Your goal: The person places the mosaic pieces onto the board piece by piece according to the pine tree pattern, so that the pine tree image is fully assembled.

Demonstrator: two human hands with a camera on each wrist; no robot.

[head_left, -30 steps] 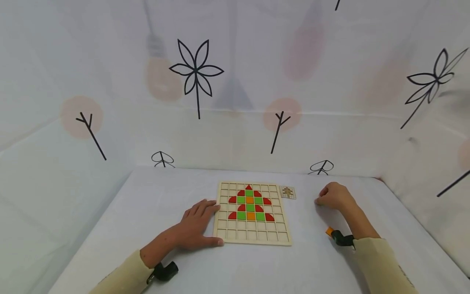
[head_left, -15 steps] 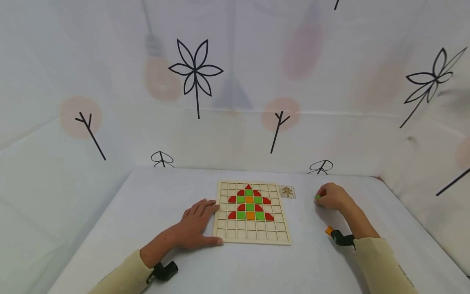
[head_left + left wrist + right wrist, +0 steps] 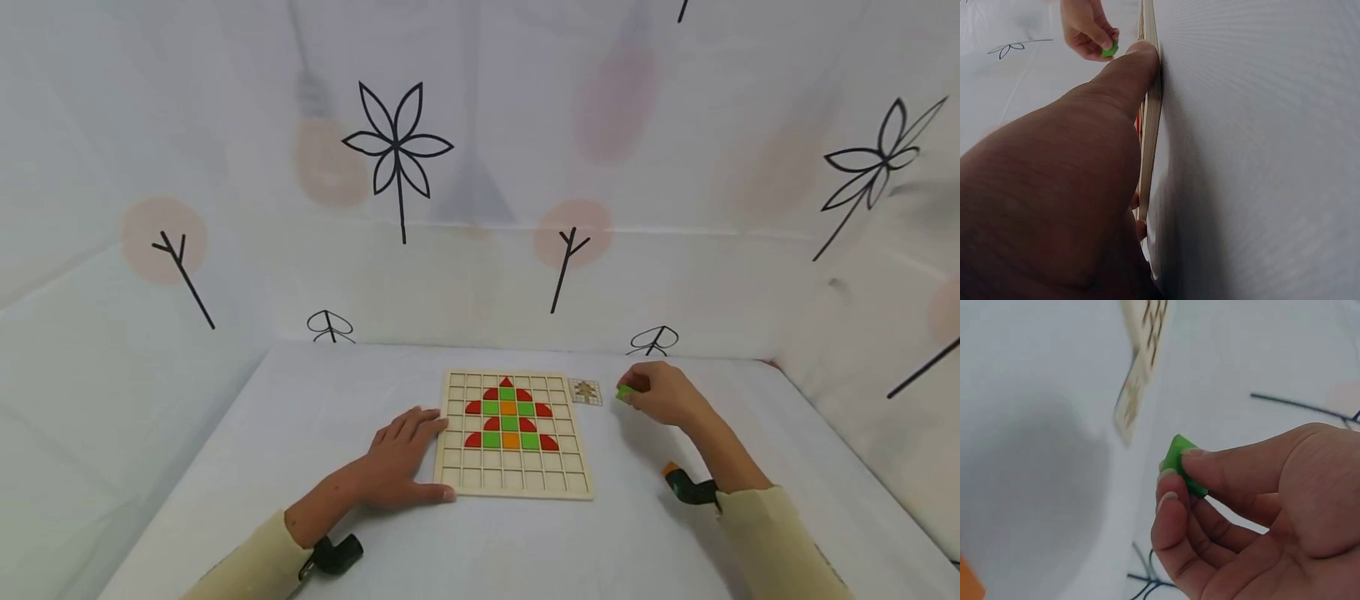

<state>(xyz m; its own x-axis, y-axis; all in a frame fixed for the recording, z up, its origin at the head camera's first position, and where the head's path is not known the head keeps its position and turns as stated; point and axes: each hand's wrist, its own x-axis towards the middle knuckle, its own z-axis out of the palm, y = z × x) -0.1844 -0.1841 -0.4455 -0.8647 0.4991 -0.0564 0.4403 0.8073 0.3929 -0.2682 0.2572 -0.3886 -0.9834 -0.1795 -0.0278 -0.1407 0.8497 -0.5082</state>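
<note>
In the head view, a wooden grid board (image 3: pixel 555 483) lies on the table, bearing red, green and orange tiles laid out as a tree. My left hand (image 3: pixel 397 467) rests at its left side, fingers spread, with thumb and fingertips touching the frame. My right hand (image 3: pixel 660 392) is raised over the table to the right of the board. Between thumb and fingertips it pinches a green tile (image 3: pixel 1179 459), which the right wrist view shows close up. A small card (image 3: pixel 586 392) printed with a tree pattern lies beside the board's upper right corner.
An orange tile (image 3: pixel 669 469) lies on the white table, partly hidden behind the right wrist's camera. Another black camera (image 3: pixel 339 554) sits at the left wrist. White cloth (image 3: pixel 472 283) with plant drawings hangs around the table's back and sides.
My right hand has lifted the green tile off the table at the right and moved left with it, toward the card. The left hand stays at the board's edge.
</note>
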